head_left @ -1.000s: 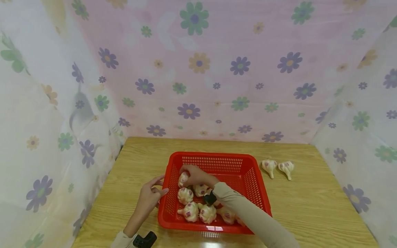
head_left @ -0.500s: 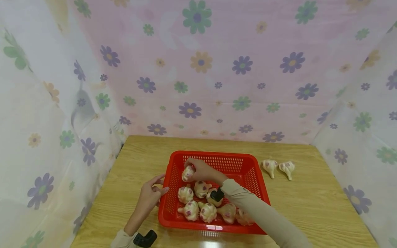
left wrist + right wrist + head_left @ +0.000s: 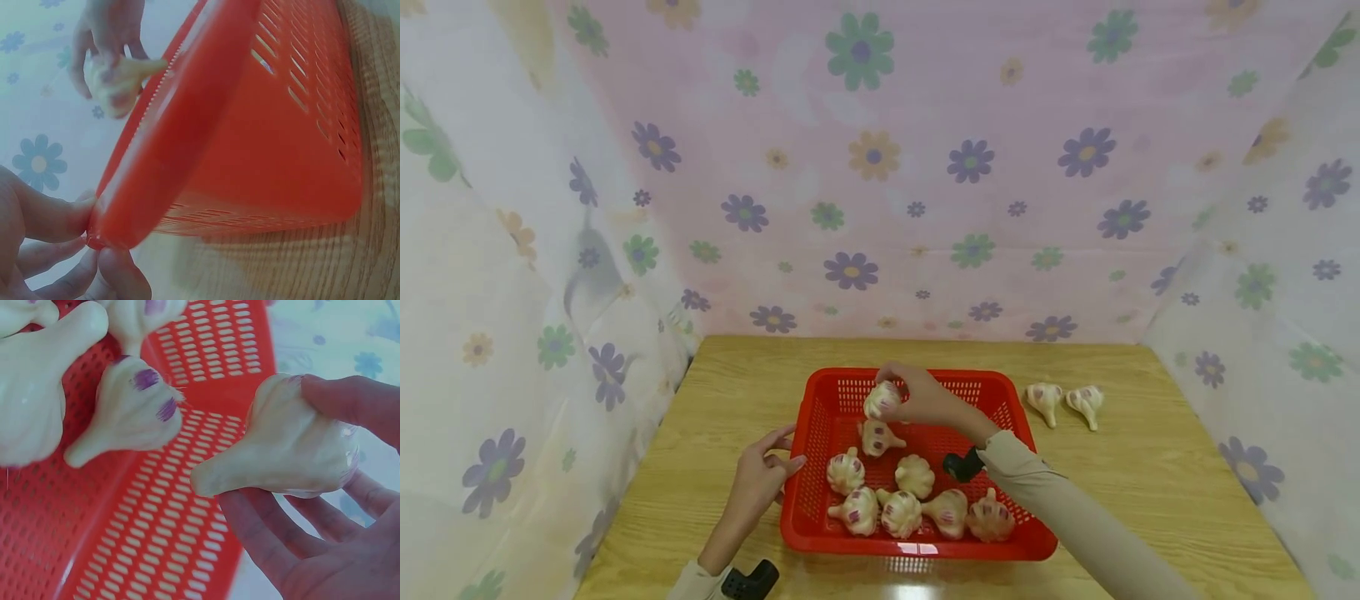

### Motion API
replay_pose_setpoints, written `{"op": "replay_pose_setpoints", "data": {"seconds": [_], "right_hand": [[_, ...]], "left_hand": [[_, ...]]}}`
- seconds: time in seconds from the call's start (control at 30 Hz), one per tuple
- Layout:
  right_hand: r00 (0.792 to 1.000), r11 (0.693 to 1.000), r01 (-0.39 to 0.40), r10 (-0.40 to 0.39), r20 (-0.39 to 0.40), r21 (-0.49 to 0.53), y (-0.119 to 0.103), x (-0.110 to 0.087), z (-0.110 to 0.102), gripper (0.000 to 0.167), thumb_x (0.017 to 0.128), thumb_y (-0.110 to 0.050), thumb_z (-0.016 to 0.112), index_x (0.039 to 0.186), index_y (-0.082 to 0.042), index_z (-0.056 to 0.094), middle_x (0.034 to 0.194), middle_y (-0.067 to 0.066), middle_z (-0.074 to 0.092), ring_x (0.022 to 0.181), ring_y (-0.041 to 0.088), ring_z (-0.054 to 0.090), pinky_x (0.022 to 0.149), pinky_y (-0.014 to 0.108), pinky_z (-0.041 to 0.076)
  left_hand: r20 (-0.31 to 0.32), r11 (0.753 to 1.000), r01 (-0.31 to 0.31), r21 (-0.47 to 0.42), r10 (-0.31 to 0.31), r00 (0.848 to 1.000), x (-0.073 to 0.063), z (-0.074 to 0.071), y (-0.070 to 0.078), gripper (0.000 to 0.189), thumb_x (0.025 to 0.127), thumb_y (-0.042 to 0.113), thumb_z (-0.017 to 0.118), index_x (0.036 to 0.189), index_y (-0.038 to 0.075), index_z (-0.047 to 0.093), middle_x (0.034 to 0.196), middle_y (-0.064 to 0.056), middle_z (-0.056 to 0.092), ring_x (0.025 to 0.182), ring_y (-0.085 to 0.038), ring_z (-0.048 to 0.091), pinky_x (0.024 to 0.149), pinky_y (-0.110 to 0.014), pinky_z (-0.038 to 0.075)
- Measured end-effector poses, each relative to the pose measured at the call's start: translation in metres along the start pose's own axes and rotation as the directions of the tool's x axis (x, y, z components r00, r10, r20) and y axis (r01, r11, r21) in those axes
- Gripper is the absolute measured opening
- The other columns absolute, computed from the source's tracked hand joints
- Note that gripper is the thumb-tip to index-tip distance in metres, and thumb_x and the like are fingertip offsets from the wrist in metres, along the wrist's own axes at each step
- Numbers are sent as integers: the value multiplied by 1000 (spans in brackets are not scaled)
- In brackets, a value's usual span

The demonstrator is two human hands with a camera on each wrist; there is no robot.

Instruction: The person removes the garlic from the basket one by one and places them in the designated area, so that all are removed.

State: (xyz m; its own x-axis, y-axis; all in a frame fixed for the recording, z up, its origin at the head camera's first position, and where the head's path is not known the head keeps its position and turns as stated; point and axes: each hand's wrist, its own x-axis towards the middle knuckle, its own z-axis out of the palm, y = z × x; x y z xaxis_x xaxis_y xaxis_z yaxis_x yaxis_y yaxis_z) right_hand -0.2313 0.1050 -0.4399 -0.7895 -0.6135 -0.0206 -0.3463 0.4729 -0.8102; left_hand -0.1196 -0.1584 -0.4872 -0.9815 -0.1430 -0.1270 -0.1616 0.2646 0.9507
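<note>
Farther right: right hand [image 3: 923, 400] with garlic [image 3: 881, 402]

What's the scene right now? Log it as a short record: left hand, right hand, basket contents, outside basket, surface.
left hand: grips the left rim of the red, rectangular, perforated plastic basket
right hand: holds a cream-white, round garlic bulb with purple marks
basket contents: seven visible similar bulbs, not counting the held one
outside basket: two more bulbs, to its right
surface: light-brown, wood-grain tabletop
</note>
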Motion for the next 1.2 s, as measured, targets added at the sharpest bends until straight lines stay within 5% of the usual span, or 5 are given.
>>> {"op": "replay_pose_setpoints", "data": {"seconds": [0.33,0.67,1.2], "right_hand": [[995,993,-27,38,-97,116,3,-28,-37,54,82,-28,75,128,-17,48,130,7,47,109,31,54,67,39,55],[987,994,-18,35,-157,107,3,-55,-77,54,85,-25,72,130,-12,46,134,12,41,104,33,54,76,42,51],[963,990,-136,141,-231,40,14,-96,-115,58,86,-36,70,131,-13,43,128,8,43,104,31,52,78,41,49]], "left_hand": [[-12,1000,22,2,-22,1000,0,-2,-2,49,84,1,67,130,10,57,103,-13,57,53,-21,53,40,-36,50],[-8,1000,6,-6,-6,1000,2,-2,1,49,83,0,67,131,10,57,104,-12,57,53,-20,52,40,-35,49],[-7,1000,18,-2,-18,1000,3,-1,-3,50,84,-1,67,131,11,56,104,-12,57,55,-20,53,41,-35,50]]}}
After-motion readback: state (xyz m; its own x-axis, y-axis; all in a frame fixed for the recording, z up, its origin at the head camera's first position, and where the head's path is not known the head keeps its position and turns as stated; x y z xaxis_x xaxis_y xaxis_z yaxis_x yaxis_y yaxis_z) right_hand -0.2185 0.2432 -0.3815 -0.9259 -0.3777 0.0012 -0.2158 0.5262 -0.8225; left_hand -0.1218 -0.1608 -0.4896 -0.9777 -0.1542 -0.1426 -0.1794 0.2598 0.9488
